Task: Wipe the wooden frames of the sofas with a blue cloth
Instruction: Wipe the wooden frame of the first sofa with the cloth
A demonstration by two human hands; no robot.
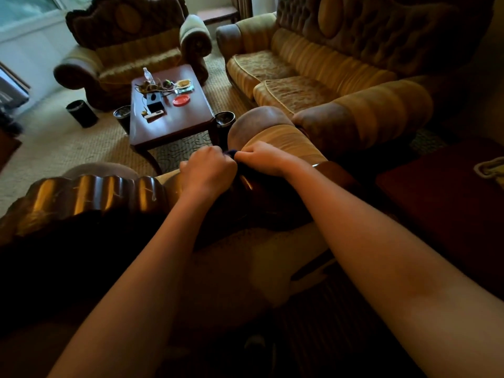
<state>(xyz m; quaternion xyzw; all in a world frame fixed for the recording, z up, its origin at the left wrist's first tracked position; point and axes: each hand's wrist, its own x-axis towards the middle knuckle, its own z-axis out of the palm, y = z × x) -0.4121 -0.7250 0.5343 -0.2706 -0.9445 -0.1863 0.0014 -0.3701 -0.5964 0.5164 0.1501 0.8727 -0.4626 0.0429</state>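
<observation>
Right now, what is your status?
Both hands, left and right, grip blue cloth over carved wooden frame. Nothing in the way.

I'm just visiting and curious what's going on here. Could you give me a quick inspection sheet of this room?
Surface: carved wooden frame of the near sofa, glossy, under the hands.
Job's things: dark blue cloth, only a bit showing between the fists.
Clutter: coffee table carrying a bottle, a red lid and small items.
Grippers: left hand and right hand both grip the cloth.
Cables: tangled cords on the table.
Surroundings: armchair, long sofa, carpet, black bin.
</observation>
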